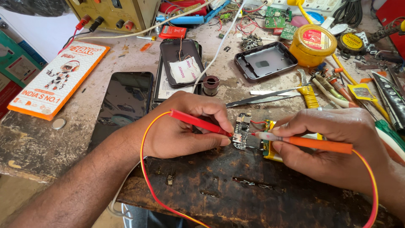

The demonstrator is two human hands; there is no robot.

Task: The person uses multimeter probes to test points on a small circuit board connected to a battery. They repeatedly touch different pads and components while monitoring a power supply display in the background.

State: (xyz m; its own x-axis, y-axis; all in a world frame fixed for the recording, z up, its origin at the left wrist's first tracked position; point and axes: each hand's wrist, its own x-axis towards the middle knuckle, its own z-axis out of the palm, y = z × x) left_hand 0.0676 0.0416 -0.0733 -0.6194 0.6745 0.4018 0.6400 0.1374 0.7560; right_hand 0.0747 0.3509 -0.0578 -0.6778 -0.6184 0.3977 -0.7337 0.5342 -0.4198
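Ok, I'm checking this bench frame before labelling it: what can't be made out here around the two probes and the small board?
Head view, the only one:
- Small dark circuit board: its parts are too small to tell which contact each tip meets.
- Red probe in the left hand: fingers cover its middle.
- Orange probe in the right hand: its lead runs off the bottom edge.
- Yellow flat battery pack: mostly hidden under the right hand.

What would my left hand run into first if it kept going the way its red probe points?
Likely the small circuit board: the left hand aims its red probe right and slightly down, tip seemingly at the board already.
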